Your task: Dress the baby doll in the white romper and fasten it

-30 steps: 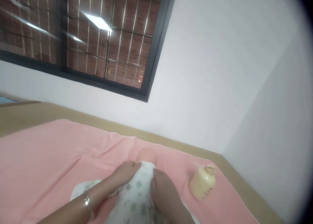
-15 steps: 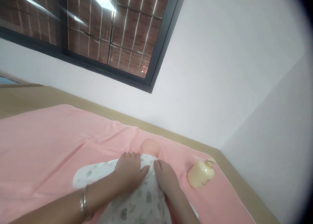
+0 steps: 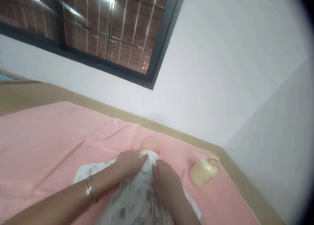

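Observation:
A doll lies on a pink sheet [image 3: 49, 136]; only its bald head [image 3: 150, 144] shows beyond a white printed cloth [image 3: 133, 202] that wraps its body. My left hand [image 3: 129, 163], with a bracelet on the wrist, curls over the cloth's upper left edge just below the head, pinching the fabric. On the right side of the bundle my right hand [image 3: 166, 184] presses on the cloth with its fingers close together. The two hands almost touch at the doll's neck.
A pale yellow pump bottle [image 3: 203, 171] lies on its side on the sheet, right of the doll. A tan bed edge [image 3: 245, 189] borders the sheet against white walls. A dark-framed window [image 3: 98, 32] is above.
My left hand's fingers went from lying flat on the cloth to gripping its edge. Both hands shifted slightly toward the doll's head, and the cloth bunched up there.

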`<state>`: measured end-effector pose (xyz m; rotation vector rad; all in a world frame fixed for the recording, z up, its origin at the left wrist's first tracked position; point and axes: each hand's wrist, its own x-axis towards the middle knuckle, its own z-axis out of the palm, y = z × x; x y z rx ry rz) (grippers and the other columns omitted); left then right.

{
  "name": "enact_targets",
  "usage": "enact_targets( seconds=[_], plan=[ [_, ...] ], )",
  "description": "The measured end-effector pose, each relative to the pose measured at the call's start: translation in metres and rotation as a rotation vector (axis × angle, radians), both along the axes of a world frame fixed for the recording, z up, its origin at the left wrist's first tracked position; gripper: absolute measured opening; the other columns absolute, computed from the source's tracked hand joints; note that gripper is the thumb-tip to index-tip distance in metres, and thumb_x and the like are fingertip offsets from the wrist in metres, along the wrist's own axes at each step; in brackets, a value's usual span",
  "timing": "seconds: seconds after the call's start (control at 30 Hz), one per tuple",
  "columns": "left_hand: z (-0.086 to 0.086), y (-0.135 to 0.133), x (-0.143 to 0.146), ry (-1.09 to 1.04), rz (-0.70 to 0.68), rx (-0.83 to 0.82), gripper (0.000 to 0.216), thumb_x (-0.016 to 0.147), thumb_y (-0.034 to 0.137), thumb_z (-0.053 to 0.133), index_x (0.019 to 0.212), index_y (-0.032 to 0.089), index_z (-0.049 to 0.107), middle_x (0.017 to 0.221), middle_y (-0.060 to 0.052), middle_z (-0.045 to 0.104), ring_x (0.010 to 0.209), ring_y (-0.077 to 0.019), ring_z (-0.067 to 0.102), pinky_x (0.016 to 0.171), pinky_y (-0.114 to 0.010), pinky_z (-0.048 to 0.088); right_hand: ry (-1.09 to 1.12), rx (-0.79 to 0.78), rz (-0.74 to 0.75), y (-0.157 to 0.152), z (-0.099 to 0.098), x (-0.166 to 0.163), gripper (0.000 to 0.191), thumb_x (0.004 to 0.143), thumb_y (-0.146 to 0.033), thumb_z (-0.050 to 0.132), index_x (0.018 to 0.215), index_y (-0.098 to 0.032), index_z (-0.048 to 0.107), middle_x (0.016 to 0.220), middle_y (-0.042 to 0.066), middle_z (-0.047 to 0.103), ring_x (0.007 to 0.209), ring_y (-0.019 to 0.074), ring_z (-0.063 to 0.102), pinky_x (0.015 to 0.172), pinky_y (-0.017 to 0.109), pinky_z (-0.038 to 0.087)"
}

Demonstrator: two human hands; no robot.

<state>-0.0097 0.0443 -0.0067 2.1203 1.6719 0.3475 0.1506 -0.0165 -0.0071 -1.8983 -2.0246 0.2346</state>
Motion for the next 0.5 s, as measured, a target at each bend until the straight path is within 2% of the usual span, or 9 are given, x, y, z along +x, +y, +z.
enact_targets(
  seconds=[0.1, 0.2, 0.3, 0.4, 0.5],
  plan=[
    [0.008, -0.024, 0.008, 0.176, -0.073, 0.197, 0.049, 0.087, 0.046, 0.029, 0.091, 0.012, 0.064, 0.089, -0.018, 0.065, 0.085, -0.0291, 0.060, 0.078, -0.042, 0.043, 0.062, -0.125, -0.029, 0.022, -0.010, 0.014, 0.051, 0.096, -0.044, 0.018, 0.092, -0.018, 0.061, 0.089, 0.008, 0.065, 0.080, 0.0194, 0.059, 0.068, 0.029, 0.039],
    [0.007, -0.032, 0.012, 0.264, -0.068, 0.247, 0.048, 0.089, 0.040, 0.027, 0.094, 0.009, 0.063, 0.091, -0.021, 0.063, 0.084, -0.0307, 0.059, 0.074, -0.043, 0.044, 0.104, -0.156, -0.029, 0.031, -0.015, 0.019, 0.053, 0.096, -0.044, 0.016, 0.084, -0.018, 0.060, 0.083, 0.007, 0.065, 0.076, 0.0185, 0.059, 0.064, 0.028, 0.038],
    [0.001, -0.017, 0.007, 0.181, -0.073, 0.180, 0.052, 0.089, 0.044, 0.023, 0.093, 0.013, 0.064, 0.091, -0.017, 0.065, 0.084, -0.0298, 0.060, 0.074, -0.042, 0.044, 0.018, -0.049, -0.040, 0.018, -0.011, 0.011, 0.045, 0.096, -0.039, 0.021, 0.084, -0.019, 0.060, 0.083, 0.007, 0.064, 0.076, 0.0195, 0.057, 0.065, 0.029, 0.037],
    [-0.004, 0.005, -0.001, -0.002, -0.113, 0.019, 0.055, 0.088, 0.053, 0.022, 0.090, 0.020, 0.066, 0.090, -0.011, 0.067, 0.082, -0.0272, 0.062, 0.072, -0.040, 0.045, -0.125, 0.080, 0.032, -0.002, -0.002, -0.001, 0.032, 0.093, -0.025, 0.030, 0.078, -0.020, 0.059, 0.081, 0.008, 0.063, 0.077, 0.0207, 0.056, 0.068, 0.031, 0.035],
    [-0.007, 0.011, -0.003, -0.062, -0.111, -0.035, 0.058, 0.087, 0.058, 0.021, 0.090, 0.022, 0.066, 0.088, -0.009, 0.068, 0.079, -0.0264, 0.062, 0.069, -0.039, 0.045, -0.192, 0.107, 0.075, -0.009, 0.003, -0.004, 0.027, 0.089, -0.020, 0.035, 0.075, -0.020, 0.058, 0.079, 0.008, 0.062, 0.076, 0.0211, 0.055, 0.067, 0.031, 0.034]
  ],
)
